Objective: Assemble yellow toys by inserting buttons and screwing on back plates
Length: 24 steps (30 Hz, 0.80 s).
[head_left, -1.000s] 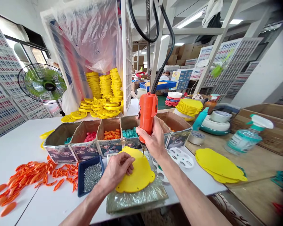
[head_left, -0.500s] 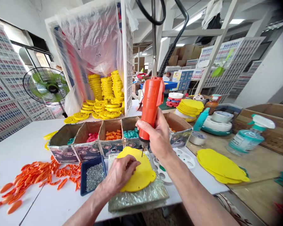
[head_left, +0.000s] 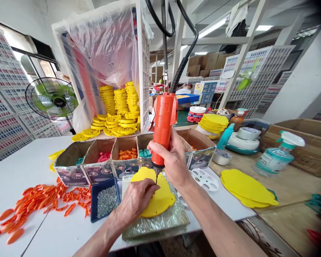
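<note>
My right hand (head_left: 171, 159) is wrapped round an orange electric screwdriver (head_left: 162, 125) that hangs from black overhead cables. Its bit points down onto a flat yellow plastic plate (head_left: 160, 198). The plate lies on a block wrapped in clear film (head_left: 160, 223) at the table's front edge. My left hand (head_left: 136, 200) rests on the plate with thumb and fingers pinched together just beside the bit tip; what they pinch is too small to make out.
A blue tray of small metal screws (head_left: 105, 200) sits left of the plate. Orange plastic pieces (head_left: 40, 201) lie scattered further left. Cardboard bins (head_left: 115, 155) with coloured parts stand behind. Yellow plates (head_left: 246, 187), a spray bottle (head_left: 275, 157) and tape rolls (head_left: 243, 139) are at right; a fan (head_left: 52, 98) at back left.
The screwdriver has come down and slightly left, so its bit now meets the plate beside my left fingers. My left hand has stayed pinched on the plate.
</note>
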Motion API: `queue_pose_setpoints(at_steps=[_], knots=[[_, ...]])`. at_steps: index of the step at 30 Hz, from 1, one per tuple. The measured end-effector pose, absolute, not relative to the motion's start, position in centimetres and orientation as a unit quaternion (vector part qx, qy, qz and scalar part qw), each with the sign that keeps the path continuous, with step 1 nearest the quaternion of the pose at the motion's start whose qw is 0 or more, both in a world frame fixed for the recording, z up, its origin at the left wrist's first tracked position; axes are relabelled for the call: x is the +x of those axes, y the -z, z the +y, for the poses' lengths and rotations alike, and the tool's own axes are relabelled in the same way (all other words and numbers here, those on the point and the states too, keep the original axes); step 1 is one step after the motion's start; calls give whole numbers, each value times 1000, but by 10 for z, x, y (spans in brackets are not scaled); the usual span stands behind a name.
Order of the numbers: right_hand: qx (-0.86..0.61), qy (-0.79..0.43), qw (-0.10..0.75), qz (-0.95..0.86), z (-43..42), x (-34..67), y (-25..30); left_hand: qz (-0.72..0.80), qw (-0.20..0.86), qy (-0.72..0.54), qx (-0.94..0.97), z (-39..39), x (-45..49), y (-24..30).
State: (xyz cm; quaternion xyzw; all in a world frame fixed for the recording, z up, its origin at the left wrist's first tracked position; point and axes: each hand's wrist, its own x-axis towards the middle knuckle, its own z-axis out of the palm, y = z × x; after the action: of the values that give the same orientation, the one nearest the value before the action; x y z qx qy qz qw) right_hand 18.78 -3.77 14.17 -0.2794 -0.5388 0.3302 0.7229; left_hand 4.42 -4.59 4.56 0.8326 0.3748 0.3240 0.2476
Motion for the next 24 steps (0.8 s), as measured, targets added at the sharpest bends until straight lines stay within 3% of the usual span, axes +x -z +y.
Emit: queue_pose_setpoints(at_steps=[24], knots=[[-295,-319,718,-544,-41,187,-138,377,292,-375,795,-45,47,-44]])
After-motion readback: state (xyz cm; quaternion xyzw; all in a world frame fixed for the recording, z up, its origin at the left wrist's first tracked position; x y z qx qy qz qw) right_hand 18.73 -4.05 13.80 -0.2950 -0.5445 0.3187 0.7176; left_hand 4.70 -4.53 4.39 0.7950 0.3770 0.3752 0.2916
